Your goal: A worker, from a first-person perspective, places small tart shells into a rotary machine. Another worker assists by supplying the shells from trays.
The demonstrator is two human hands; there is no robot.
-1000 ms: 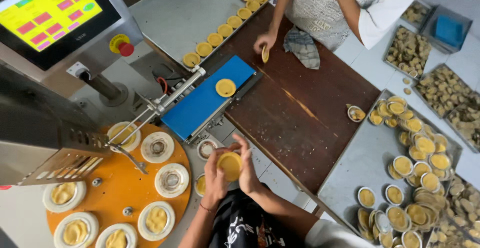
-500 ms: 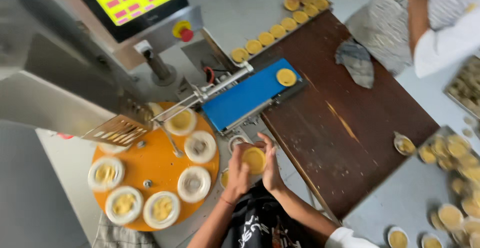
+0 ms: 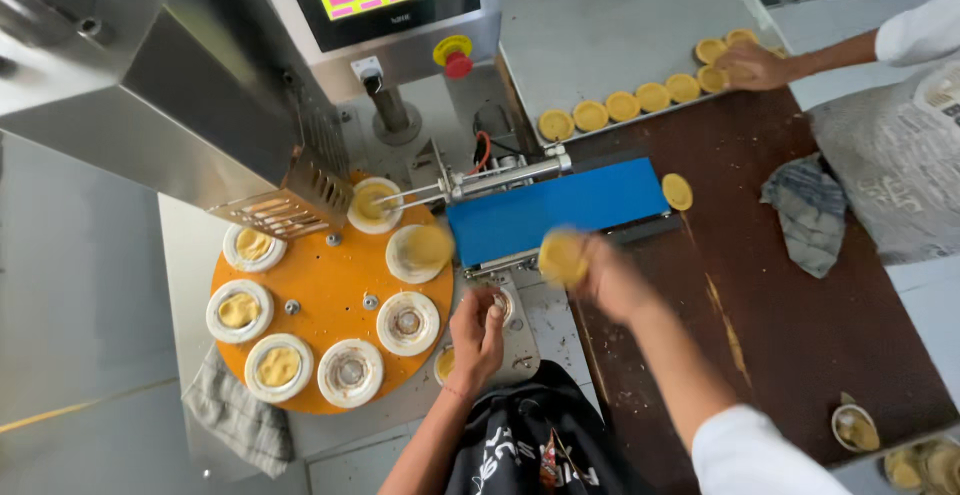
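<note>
A: So, where is the yellow dough round point(image 3: 562, 258)?

B: Near the middle of the frame, just below the blue belt point(image 3: 556, 208). The right hand point(image 3: 610, 277) holds it, with the fingers closed around its edge. It looks blurry.

A: And the left hand point(image 3: 477, 333)?

B: Lower, near the bottom middle. Its fingers are curled in, and the tips touch a small round metal cup point(image 3: 499, 305) on the grey plate by the machine. It is hard to tell whether they pinch anything.

A: What sits to the left?

B: A big orange wheel point(image 3: 320, 295) with white rings on it. Some rings hold yellow dough, like the dough lump point(image 3: 238, 310) at the left side. Two rings nearest the left hand look bare in the middle.

A: What else is yellow?

B: One flat round point(image 3: 677, 191) lies at the right end of the blue belt. A row of rounds sits on the grey tray point(image 3: 610, 25) in the upper right.

A: Is someone else there?

B: Yes. Another person's hand point(image 3: 750, 65) touches the rounds at the top right. A grey cloth point(image 3: 805, 210) lies on the brown table point(image 3: 800, 335) at the right. A red button point(image 3: 458, 65) sits under the screen at the top.
</note>
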